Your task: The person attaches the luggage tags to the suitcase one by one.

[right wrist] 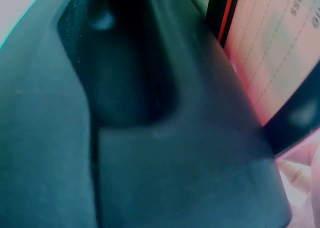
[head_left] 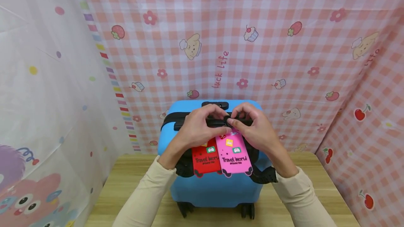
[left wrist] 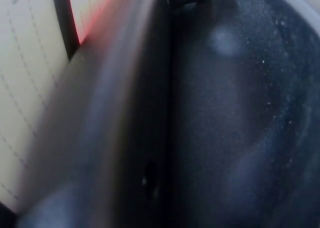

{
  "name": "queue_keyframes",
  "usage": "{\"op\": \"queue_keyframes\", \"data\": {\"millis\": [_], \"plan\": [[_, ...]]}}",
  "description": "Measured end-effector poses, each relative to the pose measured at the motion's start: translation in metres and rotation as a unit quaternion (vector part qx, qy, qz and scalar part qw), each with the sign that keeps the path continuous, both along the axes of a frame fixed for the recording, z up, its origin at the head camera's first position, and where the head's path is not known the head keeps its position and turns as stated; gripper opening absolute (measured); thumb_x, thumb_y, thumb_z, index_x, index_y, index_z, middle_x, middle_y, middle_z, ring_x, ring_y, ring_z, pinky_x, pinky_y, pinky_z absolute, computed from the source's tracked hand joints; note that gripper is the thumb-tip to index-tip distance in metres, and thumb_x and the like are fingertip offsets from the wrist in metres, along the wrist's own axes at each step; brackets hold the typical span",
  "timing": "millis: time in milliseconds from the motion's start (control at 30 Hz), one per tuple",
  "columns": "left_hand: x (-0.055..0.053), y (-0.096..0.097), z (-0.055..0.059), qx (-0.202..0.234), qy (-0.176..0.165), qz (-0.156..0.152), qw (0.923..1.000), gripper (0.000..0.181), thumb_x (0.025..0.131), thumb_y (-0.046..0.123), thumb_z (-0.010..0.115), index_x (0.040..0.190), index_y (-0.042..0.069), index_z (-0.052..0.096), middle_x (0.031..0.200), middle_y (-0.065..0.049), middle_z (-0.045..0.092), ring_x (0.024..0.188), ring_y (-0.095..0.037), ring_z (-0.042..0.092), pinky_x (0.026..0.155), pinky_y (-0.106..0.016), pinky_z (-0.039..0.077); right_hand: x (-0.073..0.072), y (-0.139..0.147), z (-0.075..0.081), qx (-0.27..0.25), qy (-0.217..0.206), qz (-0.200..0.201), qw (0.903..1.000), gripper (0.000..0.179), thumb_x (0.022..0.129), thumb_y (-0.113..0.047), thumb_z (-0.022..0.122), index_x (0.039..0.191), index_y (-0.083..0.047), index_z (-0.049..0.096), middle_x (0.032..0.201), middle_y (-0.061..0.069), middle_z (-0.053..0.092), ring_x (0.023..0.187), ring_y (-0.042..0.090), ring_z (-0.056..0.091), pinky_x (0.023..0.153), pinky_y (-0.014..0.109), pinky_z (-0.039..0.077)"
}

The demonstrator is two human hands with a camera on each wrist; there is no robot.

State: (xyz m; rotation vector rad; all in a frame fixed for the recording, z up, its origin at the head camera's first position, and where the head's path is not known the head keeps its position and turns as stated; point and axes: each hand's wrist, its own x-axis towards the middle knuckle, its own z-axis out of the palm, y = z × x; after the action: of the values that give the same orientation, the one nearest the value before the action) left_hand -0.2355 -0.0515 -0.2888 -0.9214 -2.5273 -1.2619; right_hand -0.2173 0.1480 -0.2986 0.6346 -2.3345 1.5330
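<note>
A pink luggage tag (head_left: 234, 158) and a red luggage tag (head_left: 206, 163) hang side by side at the suitcase's black top handle (head_left: 214, 123), the pink one partly over the red. With my right hand (head_left: 257, 130) I pinch the small black strap (head_left: 227, 118) above the pink tag between thumb and fingers. My left hand (head_left: 199, 123) holds the upper end of the pink tag, thumb on its face and index fingertip by the strap. How the strap is fastened is hidden by my fingers. The right wrist view shows a tag's lined back (right wrist: 272, 48) close to black plastic.
The blue suitcase (head_left: 217, 190) stands upright on a wood-grain surface (head_left: 135, 185). A black band (head_left: 172, 117) crosses its top, near a black lock panel (head_left: 216, 105). Pink checked cloth (head_left: 268, 59) hangs behind; white patterned cloth (head_left: 79, 90) hangs at left.
</note>
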Motion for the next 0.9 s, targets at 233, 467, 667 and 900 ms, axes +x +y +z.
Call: {"op": "queue_keyframes", "data": {"millis": [233,467,667,900], "plan": [[0.0009,0.0003,-0.0003,0.009,-0.004,0.000,1.0000,0.029,0.084,0.030,0.079,0.110,0.020,0.069,0.102,0.008,0.066,0.096,-0.007,0.059,0.090,-0.033,0.050,0.0000,-0.0001,-0.0012,-0.001,0.017,-0.002,0.9999,0.009,0.093,-0.009,0.068,0.094,-0.007,0.060,0.081,0.009,0.053,0.065,0.023,0.051,0.060,0.028,0.044],[0.0018,-0.0003,-0.0010,0.022,-0.001,0.000,0.9998,0.028,0.084,0.029,0.080,0.109,0.020,0.070,0.102,0.008,0.066,0.097,-0.007,0.059,0.091,-0.033,0.049,0.0006,-0.0009,-0.0008,-0.008,0.021,-0.001,0.9997,0.008,0.093,-0.009,0.069,0.094,-0.007,0.061,0.077,0.009,0.054,0.064,0.022,0.052,0.058,0.028,0.045],[0.0018,0.0000,-0.0014,0.031,0.005,-0.006,0.9995,0.028,0.084,0.027,0.080,0.110,0.019,0.071,0.102,0.007,0.066,0.097,-0.008,0.059,0.091,-0.033,0.049,0.0008,-0.0009,-0.0002,-0.005,0.013,-0.004,0.9999,0.008,0.094,-0.011,0.068,0.094,-0.007,0.061,0.078,0.009,0.056,0.065,0.022,0.053,0.058,0.028,0.046],[0.0010,-0.0014,-0.0028,0.039,0.006,-0.015,0.9991,0.026,0.085,0.026,0.078,0.110,0.018,0.072,0.102,0.006,0.067,0.096,-0.008,0.059,0.091,-0.033,0.049,0.0002,-0.0023,-0.0002,0.000,0.009,-0.015,0.9998,0.007,0.094,-0.013,0.068,0.097,-0.008,0.064,0.083,0.008,0.060,0.069,0.023,0.055,0.061,0.028,0.047]]}}
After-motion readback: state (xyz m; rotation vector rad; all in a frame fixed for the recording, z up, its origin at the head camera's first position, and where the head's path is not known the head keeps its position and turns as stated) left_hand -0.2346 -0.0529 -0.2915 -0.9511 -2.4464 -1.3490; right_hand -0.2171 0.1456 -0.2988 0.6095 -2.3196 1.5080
